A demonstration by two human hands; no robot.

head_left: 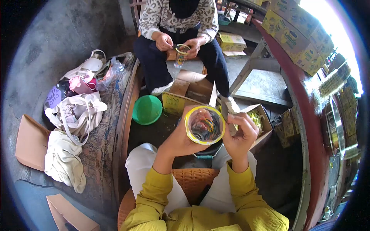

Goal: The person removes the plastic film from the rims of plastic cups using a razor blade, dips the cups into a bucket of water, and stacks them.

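Note:
My left hand (176,139) is wrapped round a clear plastic cup (204,125) with a yellow rim, its open mouth turned up toward me. Coloured print shows through the cup wall. Close to the cup's right edge, my right hand (240,135) pinches a thin dark blade (224,110), which looks like a small knife. The blade stands upright beside the rim; whether it touches the rim I cannot tell. Part of the blade's lower end is hidden by my fingers.
Opposite me a seated person holds a similar cup (180,59). Between us are a green basin (147,110), an open carton (178,101) and a box of yellow scraps (256,119). Bags (77,111) lie on the left bench; lemon cartons (295,36) are stacked at right.

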